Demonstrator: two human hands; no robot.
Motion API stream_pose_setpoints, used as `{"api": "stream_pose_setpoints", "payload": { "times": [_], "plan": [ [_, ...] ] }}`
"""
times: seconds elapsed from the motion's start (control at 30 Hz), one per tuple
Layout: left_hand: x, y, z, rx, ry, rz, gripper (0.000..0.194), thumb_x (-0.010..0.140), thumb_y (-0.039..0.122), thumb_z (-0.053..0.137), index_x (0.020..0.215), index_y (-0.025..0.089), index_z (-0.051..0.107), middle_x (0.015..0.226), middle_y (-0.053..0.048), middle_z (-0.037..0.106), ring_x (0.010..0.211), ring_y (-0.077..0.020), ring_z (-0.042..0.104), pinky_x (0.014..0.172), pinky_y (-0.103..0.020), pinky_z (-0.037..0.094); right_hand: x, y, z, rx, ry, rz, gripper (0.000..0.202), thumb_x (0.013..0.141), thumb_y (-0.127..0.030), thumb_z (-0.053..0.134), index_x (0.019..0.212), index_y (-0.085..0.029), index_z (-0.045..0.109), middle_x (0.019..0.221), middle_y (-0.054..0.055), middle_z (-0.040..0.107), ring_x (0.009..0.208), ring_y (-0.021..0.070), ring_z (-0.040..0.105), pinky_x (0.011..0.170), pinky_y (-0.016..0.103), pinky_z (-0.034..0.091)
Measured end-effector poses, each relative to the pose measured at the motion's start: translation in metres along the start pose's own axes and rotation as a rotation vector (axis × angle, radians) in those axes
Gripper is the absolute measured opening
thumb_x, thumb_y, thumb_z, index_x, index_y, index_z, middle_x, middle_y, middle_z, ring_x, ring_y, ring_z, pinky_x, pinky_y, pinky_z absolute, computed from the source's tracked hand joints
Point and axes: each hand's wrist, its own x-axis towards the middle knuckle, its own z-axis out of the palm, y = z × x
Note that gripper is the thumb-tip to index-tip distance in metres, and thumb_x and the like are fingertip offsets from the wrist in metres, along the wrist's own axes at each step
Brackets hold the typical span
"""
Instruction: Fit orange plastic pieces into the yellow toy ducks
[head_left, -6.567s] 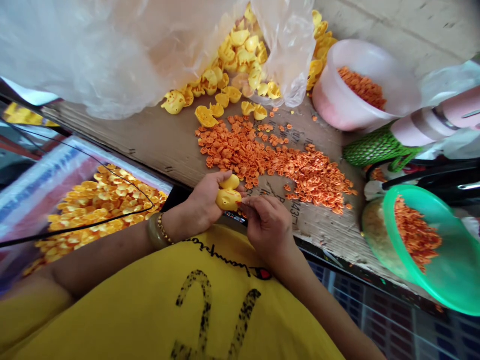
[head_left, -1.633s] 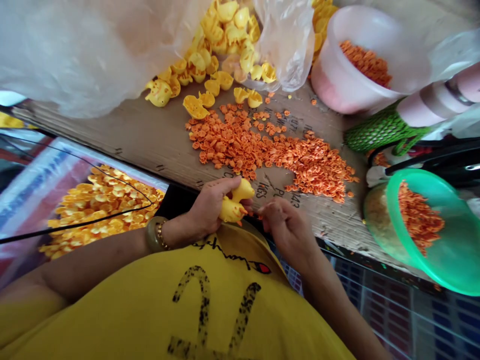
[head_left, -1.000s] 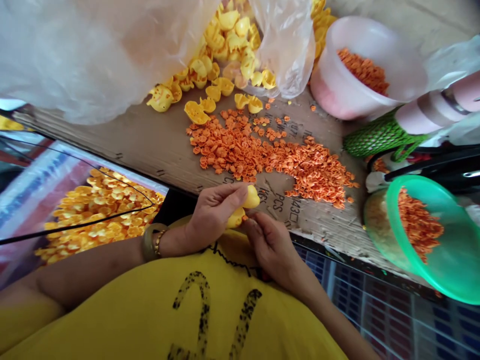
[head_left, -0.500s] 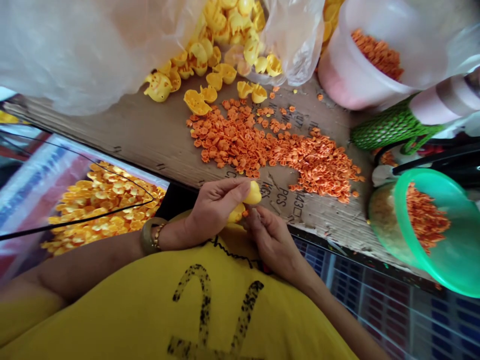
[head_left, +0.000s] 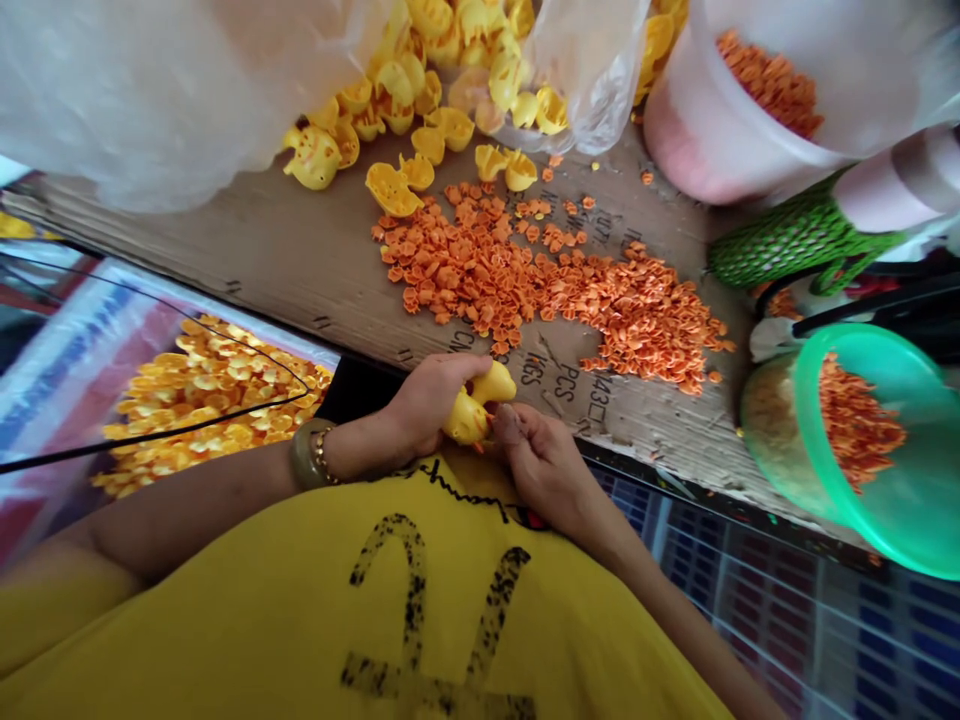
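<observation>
My left hand [head_left: 427, 400] is closed around a yellow plastic toy shell [head_left: 469, 418], with a second rounded yellow half showing beside the fingers. An orange bit pokes out at the shell's lower right side. There, my right hand [head_left: 544, 465] pinches with thumb and forefinger against the shell; whether a small orange piece is between the fingertips is hidden. Both hands are close to my body, just below the table edge. Beyond them a pile of small orange plastic pieces [head_left: 480, 265] spreads over the cardboard tabletop [head_left: 277, 255].
Yellow shells [head_left: 394, 190] lie behind the pile, spilling from a clear plastic bag [head_left: 592, 70]. To the right stand a pinkish-white bucket [head_left: 679, 135], a green mesh sleeve [head_left: 780, 235] and a green tub [head_left: 814, 420]. A sack of yellow parts [head_left: 217, 400] sits lower left, crossed by a black cable.
My left hand has turned the yellow shell, so more of its printed side shows. My right fingertips stay against its right side. The view has shifted slightly.
</observation>
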Motion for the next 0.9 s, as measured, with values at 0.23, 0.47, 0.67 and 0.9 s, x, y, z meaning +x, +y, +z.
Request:
{"api": "stream_pose_setpoints", "payload": {
  "times": [0.23,0.47,0.67,0.9],
  "plan": [
    [0.007,-0.004,-0.004,0.04,-0.048,-0.236,0.026,0.079,0.024,0.049,0.055,0.017,0.054,0.048,-0.003,0.055,0.039,-0.014,0.051,0.035,-0.024,0.043,0.001,0.006,0.001,-0.008,0.006,-0.001,0.04,0.095,-0.046,0.034,0.064,-0.02,0.04,0.057,-0.003,0.039,0.052,0.0105,0.034,0.05,0.024,0.028],
    [0.01,-0.013,-0.007,0.111,-0.05,-0.217,0.021,0.075,0.019,0.045,0.054,0.017,0.05,0.048,-0.003,0.053,0.038,-0.0143,0.05,0.037,-0.025,0.041,0.005,0.008,-0.001,0.128,-0.124,0.012,0.046,0.092,-0.054,0.036,0.061,-0.02,0.037,0.055,-0.005,0.033,0.049,0.0086,0.027,0.047,0.023,0.025],
    [0.008,-0.02,-0.012,0.246,-0.013,0.081,0.016,0.069,0.02,0.051,0.054,0.018,0.047,0.055,0.001,0.049,0.045,-0.0113,0.045,0.042,-0.023,0.035,0.006,0.01,0.001,0.036,-0.162,0.0,0.04,0.093,-0.046,0.035,0.062,-0.021,0.037,0.056,-0.004,0.033,0.051,0.0093,0.029,0.05,0.024,0.026],
    [0.003,-0.014,-0.014,0.453,-0.052,0.352,0.024,0.068,0.03,0.053,0.048,0.017,0.049,0.056,-0.001,0.048,0.059,-0.0133,0.043,0.053,-0.024,0.035,-0.001,0.001,0.014,-0.117,-0.132,0.05,0.04,0.095,-0.045,0.027,0.069,-0.019,0.042,0.064,0.001,0.049,0.059,0.0124,0.042,0.055,0.025,0.03]
  ]
}}
